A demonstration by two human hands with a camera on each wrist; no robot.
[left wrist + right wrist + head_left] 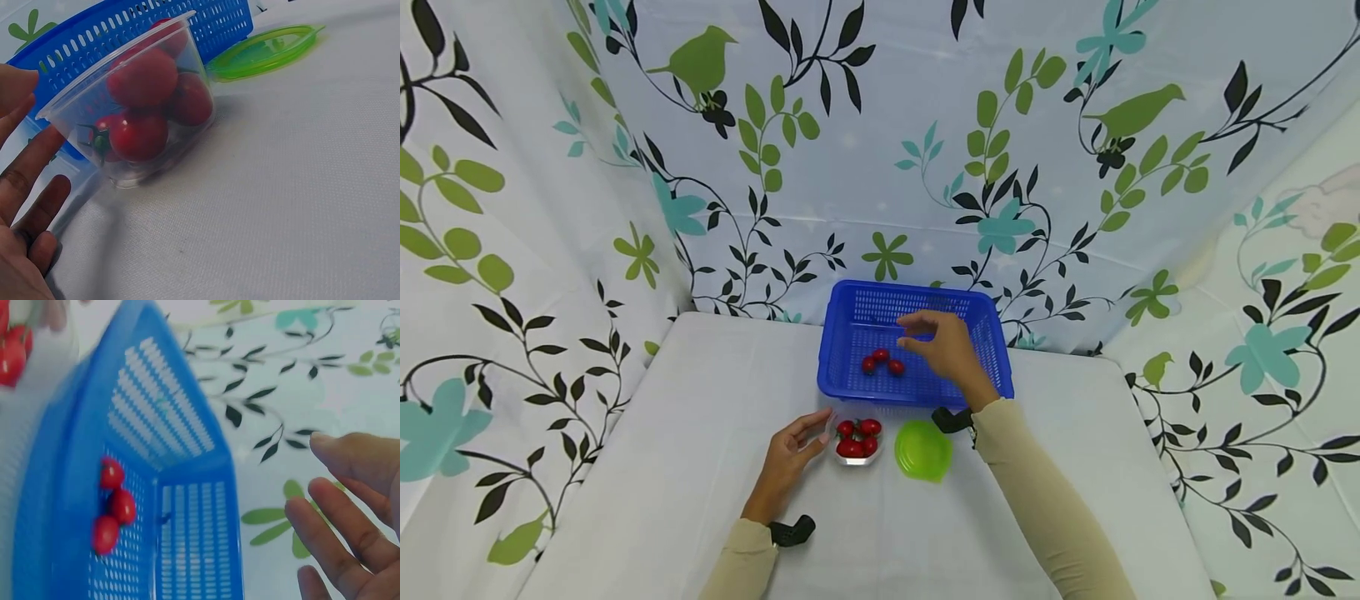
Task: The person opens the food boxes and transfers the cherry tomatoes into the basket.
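A clear plastic tub (858,461) filled with several red cherry tomatoes (139,134) stands on the white table. My left hand (788,457) is at the tub's left side with fingers loosely spread; in the left wrist view a fingertip meets the tub's wall just below the rim. Over the right part of the blue basket (917,289) hovers my right hand (951,348), thumb and fingers apart with nothing between them. Three tomatoes (122,507) lie together on the basket floor, left of the right hand in the head view.
Just right of the tub, a green lid (922,451) lies flat on the table, close to the basket's near wall. The white-covered table (715,375) ends at the back and sides against a leaf-and-bird patterned curtain (865,175).
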